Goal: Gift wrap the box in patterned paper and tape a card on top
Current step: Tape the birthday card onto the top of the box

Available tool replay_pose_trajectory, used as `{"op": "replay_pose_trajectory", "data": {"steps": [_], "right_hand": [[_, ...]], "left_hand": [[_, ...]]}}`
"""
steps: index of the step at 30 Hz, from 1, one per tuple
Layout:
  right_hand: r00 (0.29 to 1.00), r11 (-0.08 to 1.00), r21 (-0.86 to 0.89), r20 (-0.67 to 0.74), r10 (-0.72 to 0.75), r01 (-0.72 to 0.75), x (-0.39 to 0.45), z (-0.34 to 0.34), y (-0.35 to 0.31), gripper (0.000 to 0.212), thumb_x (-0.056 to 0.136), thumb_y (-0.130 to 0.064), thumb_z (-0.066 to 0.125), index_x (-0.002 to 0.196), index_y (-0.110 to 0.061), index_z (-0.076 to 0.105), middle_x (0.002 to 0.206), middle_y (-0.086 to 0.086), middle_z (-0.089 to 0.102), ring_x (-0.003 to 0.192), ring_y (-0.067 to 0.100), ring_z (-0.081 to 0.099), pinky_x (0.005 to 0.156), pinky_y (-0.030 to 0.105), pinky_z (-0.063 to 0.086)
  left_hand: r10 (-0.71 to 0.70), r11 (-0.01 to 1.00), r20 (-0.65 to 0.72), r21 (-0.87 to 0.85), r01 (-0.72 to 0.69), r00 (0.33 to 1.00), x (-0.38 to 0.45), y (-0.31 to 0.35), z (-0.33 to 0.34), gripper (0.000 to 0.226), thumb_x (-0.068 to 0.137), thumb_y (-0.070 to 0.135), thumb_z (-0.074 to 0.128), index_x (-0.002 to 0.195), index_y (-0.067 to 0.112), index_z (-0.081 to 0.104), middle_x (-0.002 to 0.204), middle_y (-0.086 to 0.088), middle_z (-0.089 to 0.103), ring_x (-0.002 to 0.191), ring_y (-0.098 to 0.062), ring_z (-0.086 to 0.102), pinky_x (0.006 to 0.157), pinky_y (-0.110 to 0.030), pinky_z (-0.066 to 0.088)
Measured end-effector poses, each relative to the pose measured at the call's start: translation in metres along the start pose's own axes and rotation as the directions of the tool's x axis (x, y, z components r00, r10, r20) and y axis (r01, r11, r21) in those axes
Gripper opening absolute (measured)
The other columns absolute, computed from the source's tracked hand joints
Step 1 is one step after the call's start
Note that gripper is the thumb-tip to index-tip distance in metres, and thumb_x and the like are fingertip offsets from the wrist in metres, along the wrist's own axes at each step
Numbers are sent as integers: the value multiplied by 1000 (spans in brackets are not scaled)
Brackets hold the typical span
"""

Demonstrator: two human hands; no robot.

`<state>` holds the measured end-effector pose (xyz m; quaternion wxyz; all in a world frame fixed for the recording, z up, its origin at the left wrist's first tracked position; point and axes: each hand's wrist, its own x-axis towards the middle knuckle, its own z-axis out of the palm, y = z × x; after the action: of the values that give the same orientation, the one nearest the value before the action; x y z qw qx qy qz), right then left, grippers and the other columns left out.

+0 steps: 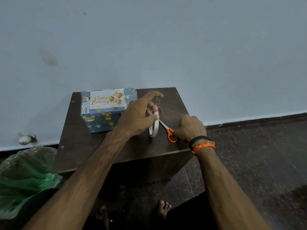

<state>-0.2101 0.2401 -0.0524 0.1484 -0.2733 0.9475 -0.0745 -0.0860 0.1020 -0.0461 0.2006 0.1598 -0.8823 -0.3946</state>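
On the desk: toward its far left corner sits the wrapped box (106,113), already covered in blue animal-print paper.
Card: the "Happy Birthday" card (108,99) lies flat on top of the box; I cannot tell whether any tape holds it yet.
My left grip: my left hand (137,117) pinches the tape roll (153,124), standing it on edge near the middle of the desk (79,146), with the forefinger stretched out beyond it and a clear strip of tape (159,103) drawn up toward that finger.
My right grip: my right hand (191,127) is curled through the orange handles of the scissors (167,129), whose blades point at the roll, near the desk's right edge.
Step in hand: I judge I am about to snip a length of tape for the card.
Risk, tape: the loose strip is thin and could fold back and stick to itself or my fingers if I let it sag.
Risk, blades: the tips sit very near my left thumb; a careless close could nick it.
Risk, roll: it is balanced on edge and may roll off if my pinch slackens.
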Motion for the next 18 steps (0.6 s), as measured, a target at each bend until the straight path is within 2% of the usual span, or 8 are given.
{"op": "replay_pose_trajectory", "data": {"steps": [3,6,12,15,18], "right_hand": [[1000,1000,17,-2,-8,8,-3,-2,-1,35,69,-27,86,75,-11,55,84,9,60,82,29,61,75,39,59],[1000,997,78,-26,9,-7,-2,-3,0,39,71,-32,87,75,-11,55,89,11,63,84,30,63,71,37,57],[998,983,176,22,56,-59,2,-4,4,39,66,-23,88,92,-3,68,95,13,66,88,31,67,66,31,52],[996,964,257,77,52,-70,7,-1,9,30,68,-26,88,83,-3,74,81,10,74,73,21,71,55,25,48],[990,904,425,142,-6,-56,5,-3,12,26,82,-27,83,78,-2,77,67,6,76,61,13,74,57,20,56]], "left_hand": [[8,1000,7,0,-8,1000,0,0,0,61,87,10,76,137,32,51,95,8,63,81,-4,66,68,-16,50],[9,1000,5,11,-9,1000,1,1,0,61,87,9,76,138,32,50,94,10,63,80,-2,65,67,-10,47],[15,1000,7,-9,-15,1000,0,1,0,61,87,6,75,138,31,51,94,6,63,80,-2,67,67,-11,50],[13,1000,13,-5,-13,1000,1,1,-1,61,87,5,74,138,30,51,94,6,63,80,-2,67,63,-10,51],[18,999,10,-44,-18,1000,0,-1,0,60,87,3,73,136,30,53,94,4,62,80,-6,67,67,-21,59]]}}
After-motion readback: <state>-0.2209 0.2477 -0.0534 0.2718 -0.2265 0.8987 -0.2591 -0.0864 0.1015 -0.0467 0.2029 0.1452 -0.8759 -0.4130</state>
